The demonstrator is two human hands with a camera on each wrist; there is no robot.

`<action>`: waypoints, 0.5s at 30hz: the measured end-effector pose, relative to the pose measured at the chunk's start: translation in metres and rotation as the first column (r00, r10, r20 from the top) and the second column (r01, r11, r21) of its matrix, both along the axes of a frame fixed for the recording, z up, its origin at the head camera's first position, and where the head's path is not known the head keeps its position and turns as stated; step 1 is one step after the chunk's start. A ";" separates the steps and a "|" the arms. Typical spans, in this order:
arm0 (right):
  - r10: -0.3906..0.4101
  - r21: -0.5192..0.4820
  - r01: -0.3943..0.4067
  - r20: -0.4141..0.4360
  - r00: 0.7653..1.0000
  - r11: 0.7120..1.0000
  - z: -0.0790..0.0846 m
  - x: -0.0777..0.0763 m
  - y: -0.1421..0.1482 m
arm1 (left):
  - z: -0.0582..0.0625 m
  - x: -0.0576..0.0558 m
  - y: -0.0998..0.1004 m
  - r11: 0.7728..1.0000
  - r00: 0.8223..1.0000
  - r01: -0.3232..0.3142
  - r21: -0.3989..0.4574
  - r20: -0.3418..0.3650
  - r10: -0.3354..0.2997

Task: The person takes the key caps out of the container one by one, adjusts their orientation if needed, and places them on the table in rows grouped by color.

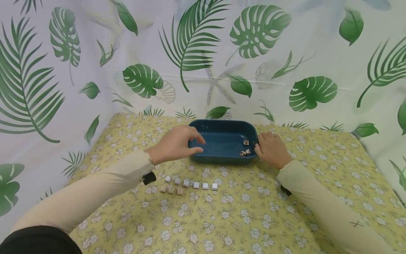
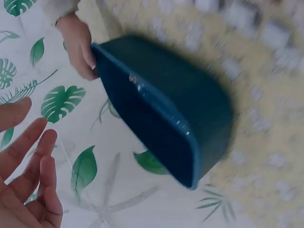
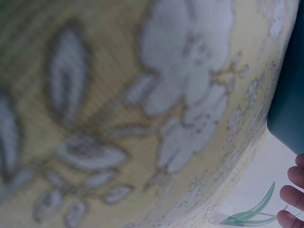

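Note:
A blue rectangular plastic tub (image 1: 222,160) with rounded corners stands on the table. Inside it, near the right end, lie several small keycaps (image 1: 246,142), some tan and dark. My right hand (image 1: 272,150) grips the tub's right rim, its thumb at the edge. At the left end hovers my left hand (image 1: 179,143), thumb and fingers spread apart and nothing between them. The left wrist view shows those fingers (image 2: 35,159) loosely bent, clear of the tub's wall. In the right wrist view, fingertips (image 3: 292,194) of the right hand appear just below the tub's side (image 3: 289,104).
In front of the tub, several white keycaps (image 1: 196,185) form a row, with three tan keycaps (image 1: 171,189) below its left part. A yellow flowered cloth (image 1: 241,218) covers the table. Behind it hangs a white leaf-print curtain (image 1: 269,88).

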State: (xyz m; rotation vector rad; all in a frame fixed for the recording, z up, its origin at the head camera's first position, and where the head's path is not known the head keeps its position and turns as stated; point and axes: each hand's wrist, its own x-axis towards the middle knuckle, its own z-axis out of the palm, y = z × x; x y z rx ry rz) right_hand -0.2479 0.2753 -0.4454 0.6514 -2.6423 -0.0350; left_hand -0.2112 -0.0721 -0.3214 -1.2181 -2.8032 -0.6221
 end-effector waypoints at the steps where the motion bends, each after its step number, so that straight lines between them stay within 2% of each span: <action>1: 0.002 0.002 -0.002 -0.005 1.000 1.000 0.000 0.000 0.000 | 0.005 -0.007 0.006 1.000 1.000 0.013 -0.011 0.004 -0.013; 4: 0.005 0.012 -0.005 -0.020 1.000 1.000 -0.001 -0.001 0.001 | 0.016 -0.031 0.028 0.997 0.999 0.049 -0.065 0.005 -0.048; 7: 0.008 0.024 -0.008 -0.027 1.000 1.000 0.000 -0.001 0.001 | 0.017 -0.057 0.051 0.989 0.998 0.060 -0.138 0.005 -0.060; 11: 0.003 0.038 -0.003 -0.018 1.000 0.999 0.002 0.000 0.001 | 0.006 -0.088 0.083 0.972 0.997 0.072 -0.222 -0.006 -0.075; 15: -0.001 0.037 0.001 -0.012 1.000 0.999 0.003 0.001 0.001 | -0.013 -0.112 0.113 0.954 0.992 0.113 -0.279 -0.030 -0.126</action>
